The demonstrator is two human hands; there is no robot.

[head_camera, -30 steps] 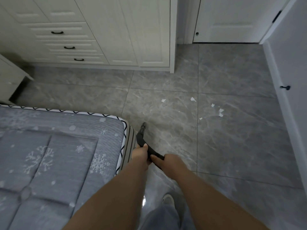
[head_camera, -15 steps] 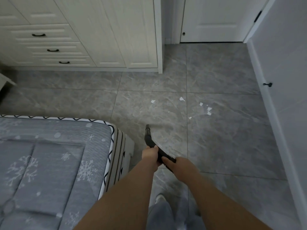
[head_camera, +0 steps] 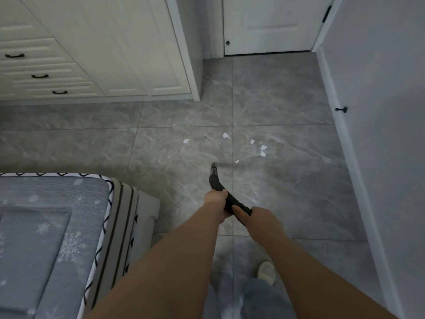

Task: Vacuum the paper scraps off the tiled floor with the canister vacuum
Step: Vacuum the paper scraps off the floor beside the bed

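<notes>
Both my hands hold a black vacuum hose handle [head_camera: 215, 180] that curves down toward the grey tiled floor [head_camera: 287, 187]. My left hand [head_camera: 215, 199] grips it in front; my right hand [head_camera: 259, 217] grips its rear end. The nozzle tip points at the floor just short of several white paper scraps [head_camera: 262, 150]. More of the white paper scraps lie scattered to the left, one at the tile joint [head_camera: 226, 135] and one further left [head_camera: 186, 141]. The canister itself is out of view.
A bed with a grey snowflake cover [head_camera: 53, 238] fills the lower left. White wardrobe with drawers [head_camera: 96, 54] stands at the back left, a white door [head_camera: 269, 26] at the back. A wall with a black doorstop [head_camera: 342, 109] runs along the right. My slipper [head_camera: 266, 271] shows below.
The view has moved forward and right, so the bed takes up less of the frame. The nozzle has come closer to the scraps. Both hands keep their grip.
</notes>
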